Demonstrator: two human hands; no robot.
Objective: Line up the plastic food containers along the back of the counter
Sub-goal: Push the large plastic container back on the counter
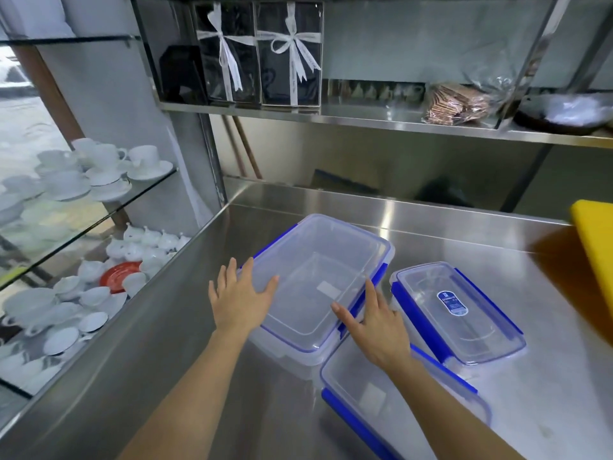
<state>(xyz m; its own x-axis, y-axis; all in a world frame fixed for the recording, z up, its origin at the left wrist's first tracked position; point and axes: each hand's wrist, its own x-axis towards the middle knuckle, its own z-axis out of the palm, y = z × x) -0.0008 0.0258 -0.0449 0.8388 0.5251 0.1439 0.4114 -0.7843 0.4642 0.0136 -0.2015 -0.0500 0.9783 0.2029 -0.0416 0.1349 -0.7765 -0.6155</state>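
Three clear plastic food containers with blue clips stand on the steel counter (172,343). The large container (318,267) is in the middle, set at an angle. My left hand (238,297) lies flat on the left part of its lid, fingers spread. My right hand (374,323) touches its right near corner, fingers apart. A narrow container (461,313) with a blue label lies to the right. A third container (371,393) sits nearest me, partly under my right forearm.
The counter's raised back edge (398,200) runs behind the containers. A yellow board (597,247) leans at the right. Above is a steel shelf (398,121) with gift boxes and packets. To the left, glass shelves (99,200) hold white cups, saucers and teapots.
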